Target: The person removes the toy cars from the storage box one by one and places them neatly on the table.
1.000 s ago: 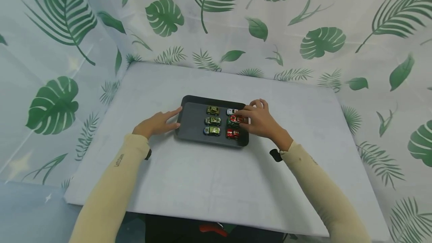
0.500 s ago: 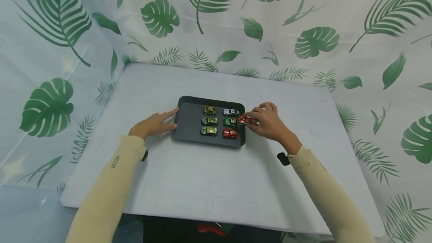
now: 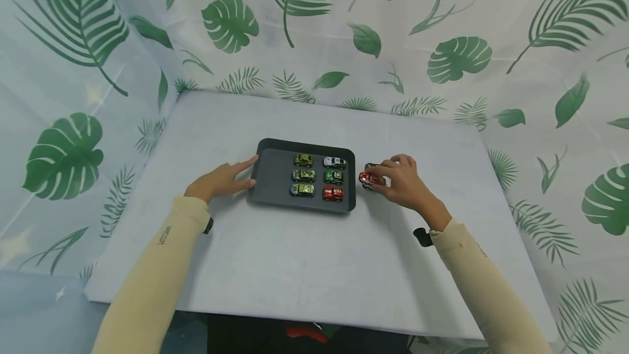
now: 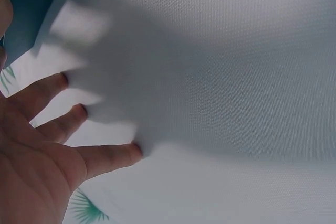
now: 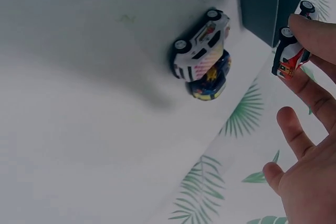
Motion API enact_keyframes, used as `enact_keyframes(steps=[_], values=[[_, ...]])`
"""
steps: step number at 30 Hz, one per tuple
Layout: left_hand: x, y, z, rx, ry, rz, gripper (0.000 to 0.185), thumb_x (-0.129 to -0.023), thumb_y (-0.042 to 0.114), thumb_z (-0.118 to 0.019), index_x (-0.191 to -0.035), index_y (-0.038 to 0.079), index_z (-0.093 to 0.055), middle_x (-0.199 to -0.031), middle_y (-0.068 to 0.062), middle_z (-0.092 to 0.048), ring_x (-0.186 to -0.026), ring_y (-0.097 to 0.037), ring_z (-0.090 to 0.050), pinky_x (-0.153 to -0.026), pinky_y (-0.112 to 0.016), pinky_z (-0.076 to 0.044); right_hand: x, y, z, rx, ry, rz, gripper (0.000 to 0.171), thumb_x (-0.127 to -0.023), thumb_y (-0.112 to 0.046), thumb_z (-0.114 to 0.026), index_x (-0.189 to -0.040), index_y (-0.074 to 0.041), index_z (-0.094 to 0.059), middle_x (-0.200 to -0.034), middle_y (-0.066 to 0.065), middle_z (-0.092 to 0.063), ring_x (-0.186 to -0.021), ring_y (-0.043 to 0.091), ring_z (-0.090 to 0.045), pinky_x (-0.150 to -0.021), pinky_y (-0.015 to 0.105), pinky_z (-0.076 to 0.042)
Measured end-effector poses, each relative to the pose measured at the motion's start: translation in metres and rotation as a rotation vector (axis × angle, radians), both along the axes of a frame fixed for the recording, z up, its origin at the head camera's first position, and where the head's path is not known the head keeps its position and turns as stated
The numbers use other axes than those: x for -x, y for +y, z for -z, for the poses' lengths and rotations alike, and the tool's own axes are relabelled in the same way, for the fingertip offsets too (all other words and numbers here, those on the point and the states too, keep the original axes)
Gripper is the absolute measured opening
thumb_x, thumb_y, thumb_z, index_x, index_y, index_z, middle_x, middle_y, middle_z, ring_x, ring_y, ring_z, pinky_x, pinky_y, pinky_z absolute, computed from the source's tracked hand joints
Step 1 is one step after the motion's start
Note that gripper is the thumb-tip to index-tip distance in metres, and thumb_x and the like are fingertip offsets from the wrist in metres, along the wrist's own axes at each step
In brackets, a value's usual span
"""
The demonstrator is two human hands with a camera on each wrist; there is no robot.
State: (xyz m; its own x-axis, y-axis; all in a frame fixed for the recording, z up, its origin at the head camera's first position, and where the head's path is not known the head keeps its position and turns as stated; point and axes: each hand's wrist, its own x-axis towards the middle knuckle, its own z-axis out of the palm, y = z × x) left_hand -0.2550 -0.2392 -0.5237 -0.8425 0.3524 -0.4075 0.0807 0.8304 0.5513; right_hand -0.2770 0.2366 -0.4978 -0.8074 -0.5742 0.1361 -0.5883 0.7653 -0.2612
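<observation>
Sleeves of pale yellow come up from the bottom of my head view, one on each arm. Both arms reach over the white bench (image 3: 295, 266) toward the middle.

My left hand (image 3: 220, 180) lies at about 9 o'clock from the dark tray (image 3: 270, 193). Its fingers are straight and spread apart, and the tips touch the left rim of the tray. In the left wrist view I see those fingers (image 4: 58, 124) pressed flat on the white cloth, with a dark corner of the tray up at 11 o'clock. It holds nothing.

My right hand (image 3: 402, 182) is at about 3 o'clock from the tray, just off its right rim. Its fingers are curled round a small red toy car (image 3: 369, 178), pinching it just above the bench. In the right wrist view the red and white car sits under my fingertips (image 5: 315, 32). Near it, on the bench, I see a white toy car (image 5: 202, 43) with a blue toy car (image 5: 211, 81) touching it. They are just beside the tray's wall.

Six small cars stand on the tray in two rows. The left row has three green and yellow cars (image 3: 303, 175). The right row has a white car (image 3: 334, 162) at the far end, a green car (image 3: 333, 176) in the middle, and a red car (image 3: 332, 194) nearest me.

Past the bench hangs a white curtain with green leaves (image 3: 314, 26).
</observation>
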Motion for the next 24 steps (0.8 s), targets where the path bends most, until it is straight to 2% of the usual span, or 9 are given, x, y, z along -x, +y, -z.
enact_keyframes(steps=[8, 24], values=[[0.000, 0.000, 0.000, 0.001, 0.000, -0.006, 0.075, -0.113, 0.044, -0.055, -0.174, 0.025, -0.015, -0.172, -0.030, -0.020, -0.157, -0.055, -0.017, -0.121, -0.075, -0.019, -0.007, 0.009, 0.008, 0.007, -0.027, 0.034, 0.034, -0.090, -0.007, -0.085, -0.124, -0.007, -0.080, -0.109, 0.014, -0.075, -0.121, 0.050, -0.051, -0.111, 0.075, -0.025], [-0.001, 0.001, -0.001, -0.005, -0.005, -0.003, 0.075, -0.113, 0.044, -0.054, -0.174, 0.024, -0.015, -0.173, -0.029, -0.020, -0.157, -0.055, -0.017, -0.122, -0.075, -0.018, -0.017, 0.019, 0.031, -0.062, -0.117, 0.070, 0.034, -0.089, -0.008, -0.087, -0.123, -0.010, -0.081, -0.115, 0.014, -0.076, -0.125, 0.050, -0.050, -0.112, 0.075, -0.024]])
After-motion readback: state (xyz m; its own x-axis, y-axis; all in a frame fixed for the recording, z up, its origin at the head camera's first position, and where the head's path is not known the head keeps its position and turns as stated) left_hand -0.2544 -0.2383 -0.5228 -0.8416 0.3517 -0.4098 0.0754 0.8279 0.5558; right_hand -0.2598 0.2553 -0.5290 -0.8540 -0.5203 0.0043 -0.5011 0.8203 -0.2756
